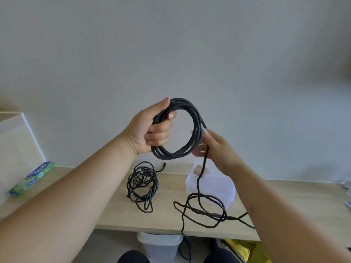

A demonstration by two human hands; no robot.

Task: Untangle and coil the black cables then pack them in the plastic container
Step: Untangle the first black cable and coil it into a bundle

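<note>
Left hand (153, 130) is fisted round the coil (171, 155), thumb on top, several turns bunched in the palm. The ring hangs upright between my two hands. Right hand (214, 149) is just beside the ring's outer edge, fingers loosely curled on the tail (198, 179) where it leaves the coil. This appears to be a light thumb-and-finger pinch, though the hand itself partly hides the contact. Below the right hand the tail drops to the table (114, 215) and lies in slack loops (205, 209) that cross one another in front of the plastic container (214, 186), under my right wrist. The second black cable (142, 185), a thinner tangled bundle, lies below the left hand, untouched. Handling judgement: the cable looks braided, light and supple, with enough spring that the turns would fan open if the fist relaxed. Best hold is the gather point in the left fist, with the right feeding through a loose ring of fingers close to the coil. A hard pull could cinch the crossed loops below into a knot.
</note>
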